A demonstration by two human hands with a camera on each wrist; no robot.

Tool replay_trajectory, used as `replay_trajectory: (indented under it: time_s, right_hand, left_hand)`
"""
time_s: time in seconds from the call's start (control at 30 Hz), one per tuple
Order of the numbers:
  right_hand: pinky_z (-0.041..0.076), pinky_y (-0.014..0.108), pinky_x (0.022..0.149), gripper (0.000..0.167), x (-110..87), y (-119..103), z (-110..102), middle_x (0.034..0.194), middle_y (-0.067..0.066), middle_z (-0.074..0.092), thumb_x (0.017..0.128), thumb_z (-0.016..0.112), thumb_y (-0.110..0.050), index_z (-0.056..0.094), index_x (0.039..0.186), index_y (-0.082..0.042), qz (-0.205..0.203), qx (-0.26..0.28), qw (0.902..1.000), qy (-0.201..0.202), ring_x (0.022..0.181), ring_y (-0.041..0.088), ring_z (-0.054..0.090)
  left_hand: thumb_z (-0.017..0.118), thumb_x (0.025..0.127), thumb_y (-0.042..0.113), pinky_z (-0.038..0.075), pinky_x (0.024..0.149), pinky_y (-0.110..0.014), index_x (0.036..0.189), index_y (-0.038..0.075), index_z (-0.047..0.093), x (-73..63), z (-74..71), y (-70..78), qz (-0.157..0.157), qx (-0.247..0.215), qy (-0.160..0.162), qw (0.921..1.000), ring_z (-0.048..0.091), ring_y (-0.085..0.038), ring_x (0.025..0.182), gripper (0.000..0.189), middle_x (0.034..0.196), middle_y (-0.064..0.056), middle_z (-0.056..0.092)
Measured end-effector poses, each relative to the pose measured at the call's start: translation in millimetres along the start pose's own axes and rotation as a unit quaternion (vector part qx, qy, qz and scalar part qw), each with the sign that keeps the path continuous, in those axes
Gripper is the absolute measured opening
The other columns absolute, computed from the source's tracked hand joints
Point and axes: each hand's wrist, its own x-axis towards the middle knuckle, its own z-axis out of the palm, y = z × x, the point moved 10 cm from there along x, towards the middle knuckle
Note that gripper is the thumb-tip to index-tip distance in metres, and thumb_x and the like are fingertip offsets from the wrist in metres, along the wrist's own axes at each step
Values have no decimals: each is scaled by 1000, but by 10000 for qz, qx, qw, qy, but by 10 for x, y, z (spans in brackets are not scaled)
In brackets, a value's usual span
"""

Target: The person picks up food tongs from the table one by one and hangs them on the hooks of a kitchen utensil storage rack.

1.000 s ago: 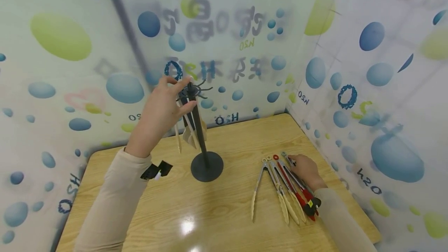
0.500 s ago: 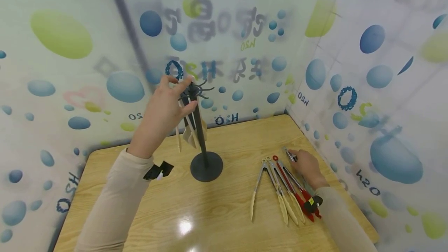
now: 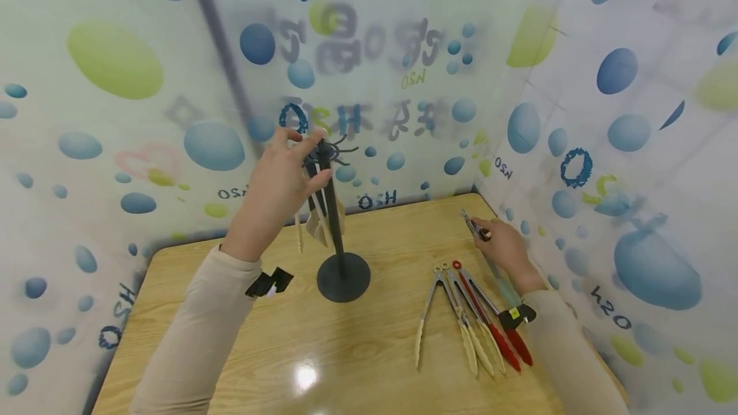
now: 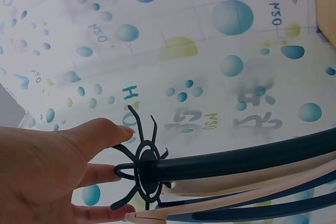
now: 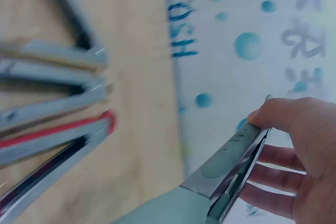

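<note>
My left hand (image 3: 277, 187) is at the top of a black utensil stand (image 3: 340, 280). In the left wrist view its thumb and fingertips hold the ring of curved hooks (image 4: 148, 169) from opposite sides. Several utensils (image 3: 316, 226) hang at the stand's far left, partly behind the pole. On the right, my right hand (image 3: 504, 252) pinches metal tongs (image 5: 226, 161) with grey-green ends between thumb and fingers. Their loop end (image 3: 464, 214) points away from me, and they look raised off the table. The lower part of these tongs is partly hidden by the hand and wrist.
Left of the right hand, several tongs lie side by side on the wooden table (image 3: 369, 357): cream-tipped tongs (image 3: 466, 338) and red-tipped tongs (image 3: 507, 341). Patterned walls (image 3: 403, 165) rise close behind the table and along its right side.
My right hand has lifted the grey-green tongs and carried them away from the row, toward the back of the table. The left hand stays on the stand's top.
</note>
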Motion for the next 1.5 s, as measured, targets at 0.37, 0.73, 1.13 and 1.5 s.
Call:
replay_trajectory:
  time_s: [0.37,0.73,1.13,1.5]
  right_hand:
    - [56,36,63,49,300,-633,-371,118,13,69,94,65,-21,56,143,-20,-538,856,9945,272,91,28,71]
    - [56,43,70,51,488,-1200,-616,111,11,69,94,67,-21,55,144,-19,-1087,674,9908,435,90,28,70]
    - [57,43,71,52,588,-1723,-847,115,11,68,95,67,-21,53,145,-21,-1528,1031,9815,513,96,29,70]
    - [59,43,74,51,679,-2154,-980,117,11,68,95,67,-19,54,144,-20,-1992,1295,9693,631,96,28,70]
  left_hand:
    - [67,94,39,47,59,-38,151,21,44,-40,-2,-14,31,154,164,9997,54,-33,85,64,137,-23,45]
    - [69,92,44,44,57,-35,151,22,45,-52,-20,-4,43,250,211,9995,49,-27,76,67,132,-22,47]
    - [66,91,47,49,69,-40,155,23,36,-47,-18,12,72,116,-8,9999,54,-33,88,74,138,-24,43]
    - [61,94,49,51,68,-41,156,24,33,-54,-30,-17,72,408,-169,9990,55,-34,88,72,141,-25,41]
